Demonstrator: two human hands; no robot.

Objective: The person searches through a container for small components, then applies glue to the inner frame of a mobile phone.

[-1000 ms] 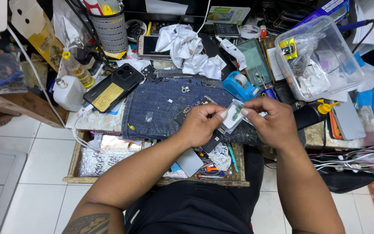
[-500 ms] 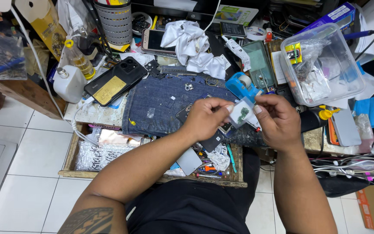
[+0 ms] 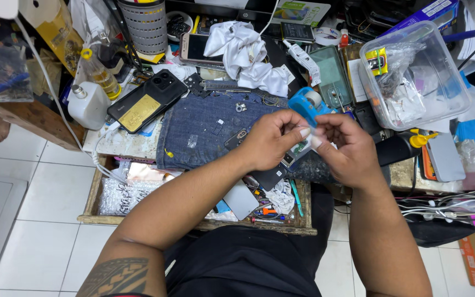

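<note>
The small clear packet [image 3: 305, 144] is now held closer to the body than half a second ago, above the denim cloth [image 3: 210, 129], just in front of the blue tape dispenser [image 3: 308, 103]. It is pinched between both hands: the fingertips of the left hand [image 3: 273, 140] are closed on its upper edge, and those of the right hand [image 3: 343, 144] on its right side. The hands are brought nearer together than before, so the packet seems to be worked open. What is inside cannot be told.
</note>
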